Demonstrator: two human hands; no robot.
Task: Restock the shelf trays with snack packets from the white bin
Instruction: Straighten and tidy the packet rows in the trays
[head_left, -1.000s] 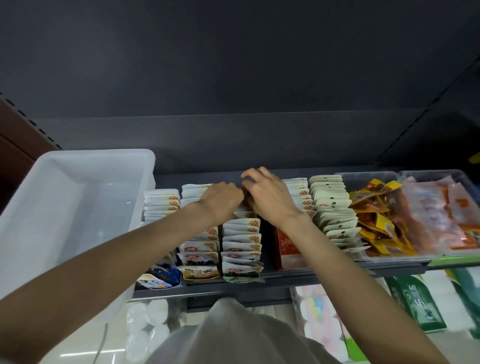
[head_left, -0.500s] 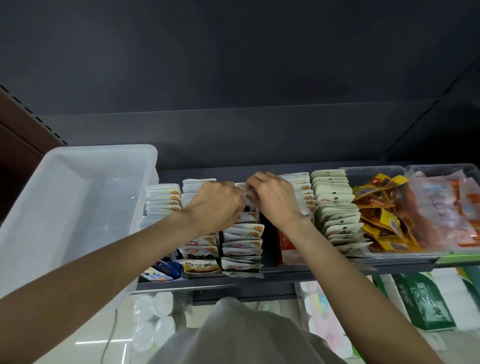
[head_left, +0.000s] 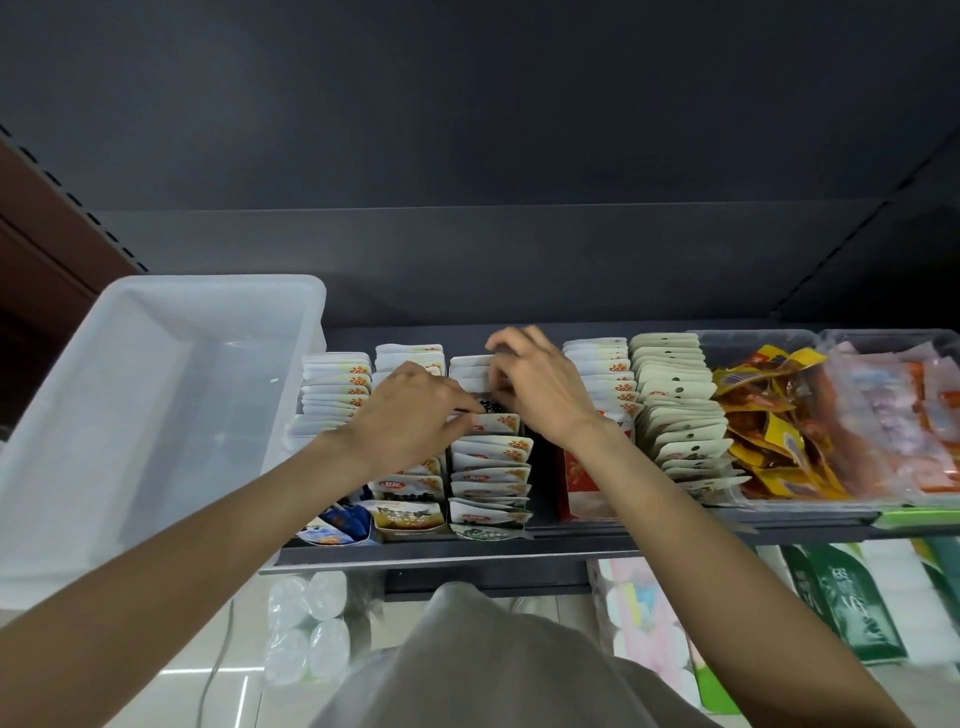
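1. White snack packets (head_left: 491, 457) stand in upright rows in the shelf trays (head_left: 535, 527), just right of the white bin (head_left: 156, 395).
2. Both forearms reach up and forward, converging over the middle row.
3. Left hand (head_left: 410, 415), knuckles up, curls its fingers onto a packet top in that row, pinching it.
4. Right hand (head_left: 540, 389) arches over the row's far end, bent fingertips gripping packets there.
5. Orange and yellow packets (head_left: 769, 415) fill a clear tub (head_left: 753, 340) further right.
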